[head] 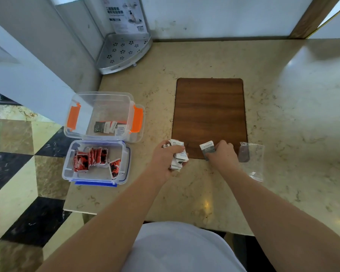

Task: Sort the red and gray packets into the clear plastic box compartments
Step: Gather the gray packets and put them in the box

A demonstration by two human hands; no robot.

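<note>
fingers (212, 154) of the right hand (223, 153) pinch a gray packet (206, 147).

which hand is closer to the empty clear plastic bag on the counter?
Right. The right hand, pinching a gray packet, sits just left of the clear plastic bag. The left hand, gripping a bunch of gray packets, is farther left, toward the boxes.

Two clear boxes (104, 116), one wooden mat (209, 114), roughly ten red packets (90, 159).
</note>
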